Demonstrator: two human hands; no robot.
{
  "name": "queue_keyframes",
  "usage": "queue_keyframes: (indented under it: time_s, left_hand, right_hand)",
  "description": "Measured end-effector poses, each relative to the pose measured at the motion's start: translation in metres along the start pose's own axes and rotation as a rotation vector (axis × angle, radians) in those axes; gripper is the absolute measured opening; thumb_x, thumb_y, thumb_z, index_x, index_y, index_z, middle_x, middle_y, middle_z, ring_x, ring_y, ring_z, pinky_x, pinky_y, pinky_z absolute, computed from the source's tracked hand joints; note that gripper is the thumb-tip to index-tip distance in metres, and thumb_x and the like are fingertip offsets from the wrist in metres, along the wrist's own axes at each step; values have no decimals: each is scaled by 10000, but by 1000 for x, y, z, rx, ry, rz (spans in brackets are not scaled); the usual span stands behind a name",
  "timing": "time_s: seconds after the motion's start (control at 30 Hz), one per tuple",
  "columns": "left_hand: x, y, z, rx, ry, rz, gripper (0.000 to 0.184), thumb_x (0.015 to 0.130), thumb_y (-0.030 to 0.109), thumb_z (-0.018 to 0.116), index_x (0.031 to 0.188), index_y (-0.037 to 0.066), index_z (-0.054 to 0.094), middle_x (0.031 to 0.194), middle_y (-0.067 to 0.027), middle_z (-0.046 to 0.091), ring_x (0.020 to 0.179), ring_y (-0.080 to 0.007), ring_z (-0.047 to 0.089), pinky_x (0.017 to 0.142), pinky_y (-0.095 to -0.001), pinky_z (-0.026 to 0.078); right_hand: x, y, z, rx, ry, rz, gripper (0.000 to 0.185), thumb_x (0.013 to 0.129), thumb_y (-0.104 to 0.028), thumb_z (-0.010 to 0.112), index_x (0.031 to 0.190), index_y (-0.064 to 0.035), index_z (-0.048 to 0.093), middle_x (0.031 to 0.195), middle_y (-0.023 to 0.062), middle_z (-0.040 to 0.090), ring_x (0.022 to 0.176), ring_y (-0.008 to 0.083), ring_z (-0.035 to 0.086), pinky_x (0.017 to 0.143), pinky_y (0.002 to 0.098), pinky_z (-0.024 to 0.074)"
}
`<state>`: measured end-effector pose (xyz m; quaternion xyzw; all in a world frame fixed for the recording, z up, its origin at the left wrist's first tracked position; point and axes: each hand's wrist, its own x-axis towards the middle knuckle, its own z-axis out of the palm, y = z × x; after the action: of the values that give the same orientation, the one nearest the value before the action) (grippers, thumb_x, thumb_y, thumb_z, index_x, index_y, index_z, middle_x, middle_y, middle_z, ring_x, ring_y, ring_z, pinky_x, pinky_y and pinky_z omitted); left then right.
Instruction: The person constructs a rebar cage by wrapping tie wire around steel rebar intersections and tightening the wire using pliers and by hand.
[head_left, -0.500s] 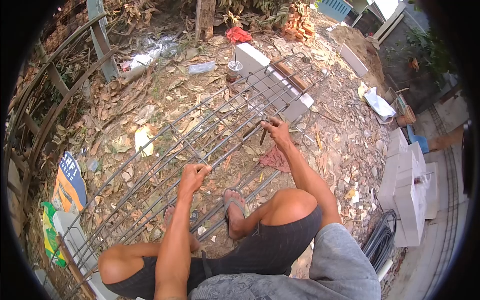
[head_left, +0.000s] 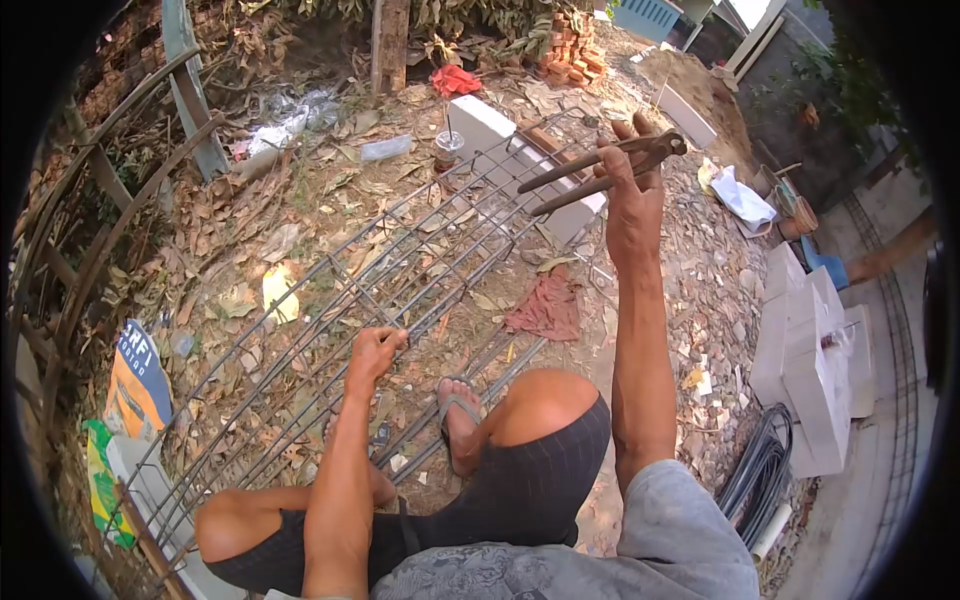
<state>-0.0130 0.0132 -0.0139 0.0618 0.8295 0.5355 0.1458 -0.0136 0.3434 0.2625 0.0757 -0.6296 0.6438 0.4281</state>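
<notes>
A long rebar cage [head_left: 365,290] of thin steel bars and square stirrups slants across the ground in front of me. My left hand [head_left: 374,355] is closed, its fingertips pinched on the near bar of the cage by a stirrup. Raised above the far right part of the cage, my right hand [head_left: 632,205] grips a pair of rusty pincers [head_left: 660,150]. Their jaws point right and the two handles stick out leftward, slightly spread. A reddish cloth [head_left: 548,308] lies on the ground below the right forearm.
White blocks [head_left: 482,122] prop up the cage's far end; another pale block [head_left: 150,470] is under the near end. More white blocks [head_left: 800,375] and a coiled black hose [head_left: 757,470] are at right. A drink cup [head_left: 448,145] stands beside the far block. Dry leaves and rubble cover the ground.
My right hand has lifted off the cage and moved up and right, bringing the pincers into full view. My left hand stays at the same bar. The view has shifted slightly.
</notes>
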Motion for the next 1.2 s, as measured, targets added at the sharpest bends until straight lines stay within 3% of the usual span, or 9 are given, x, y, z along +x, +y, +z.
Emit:
queue_keyframes:
  time_s: [0.03,0.13,0.37,0.5,0.63,0.87,1.0,1.1,1.2]
  left_hand:
    - [2,-2,2,-17,15,-5,411,921,391,711,810,-3,745,571,-38,557,560,-155,500,567,-377,402]
    - [4,9,-2,34,-21,-48,408,922,410,716,805,23,766,614,-41,618,620,-165,561,626,-387,449]
    - [6,1,-4,117,-30,-71,400,923,451,721,798,76,781,641,-67,642,636,-204,609,665,-402,475]
    - [13,-1,2,139,9,23,394,917,445,731,817,69,790,696,-101,696,676,-232,659,699,-417,502]
    - [7,6,-1,119,2,-13,385,910,432,740,822,62,795,737,-119,723,702,-261,682,731,-424,519]
    - [12,-7,-2,122,-4,44,423,902,444,734,880,27,801,782,-114,754,750,-243,703,730,-400,524]
    - [9,5,-9,135,-60,2,445,902,463,713,908,27,801,836,-132,768,799,-275,712,780,-412,528]
    - [6,6,-2,38,21,46,402,907,391,714,781,10,747,631,-138,637,637,-263,624,692,-433,493]
    - [5,8,-2,68,26,95,393,905,381,709,817,1,757,659,-158,660,665,-276,642,700,-438,496]
  right_hand:
    - [-13,0,-1,72,-184,261,419,1054,-307,644,1385,-64,560,1207,96,706,1151,206,664,921,388,563]
    - [-79,16,-5,79,-264,393,370,1094,-437,527,1178,-83,593,1037,104,737,956,180,713,708,307,587]
    - [-218,24,-97,-331,-316,1234,403,1061,-234,586,1427,-80,518,929,52,713,802,144,693,642,324,544]
    - [-263,8,-101,-435,-424,1455,562,1012,-186,625,1536,-86,449,982,86,697,857,166,689,672,333,553]
    - [-280,6,-96,-451,-653,1439,605,996,-176,629,1556,-84,419,1030,105,686,903,183,680,699,342,570]
    - [-294,40,-55,-516,-1141,1024,683,967,-159,634,1590,-81,367,1114,138,665,985,213,663,747,356,600]
    - [-243,52,-33,-335,-1113,1358,736,952,-148,625,1616,-79,316,1221,173,631,1070,244,638,796,367,623]
    - [-228,66,-41,-305,-1127,1399,753,959,-172,622,1628,-84,288,1349,222,553,1144,286,611,840,372,636]
    - [-226,82,-46,-222,-1165,1422,723,988,-181,577,1649,-229,287,1393,266,541,1248,340,572,919,419,622]
